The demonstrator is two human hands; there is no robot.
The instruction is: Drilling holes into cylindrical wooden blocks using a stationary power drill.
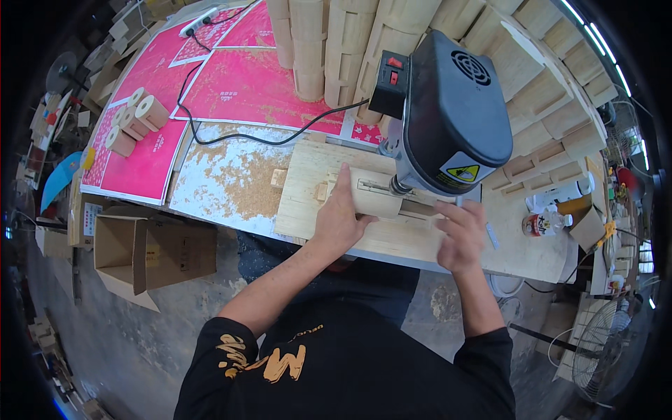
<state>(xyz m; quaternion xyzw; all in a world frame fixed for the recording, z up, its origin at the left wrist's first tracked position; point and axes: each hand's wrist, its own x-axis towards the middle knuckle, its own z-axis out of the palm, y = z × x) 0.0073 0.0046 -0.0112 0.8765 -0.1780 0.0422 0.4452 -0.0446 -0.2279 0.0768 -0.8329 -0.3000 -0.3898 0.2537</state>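
1. Bench [231,203]: a broad flat top, pale and speckled with a scatter of tan sawdust; glossy pink sheets [245,87] cover its far left part.
2. Stacks [532,77]: rows of light wooden pieces with curved faces, piled along the far edge and bending with the lens toward the right rim.
3. Drill press [455,112]: a rounded black housing with a vent grille, a yellow warning label and a switch box; a black cable [231,136] runs from it across the pink sheets. Its spindle comes down onto the work, and the housing hides the contact point from us.
4. Carton [154,255]: an open brown cardboard box on the grey floor, left of the person.
5. Board [308,185]: a smooth pale plywood base under the press, lying on the bench.
6. Block [374,196]: a rounded light-wood piece lying on the board beneath the spindle, partly covered.
7. Left hand [339,213]: palm down, fingers together and extended, pressed flat on the block's left end.
8. Right hand [458,234]: fingers curled loosely just beside the block's right end; we cannot tell whether they grip anything.
9. Cylinders [133,119]: a few short wooden rolls grouped on the pink sheet, far left.
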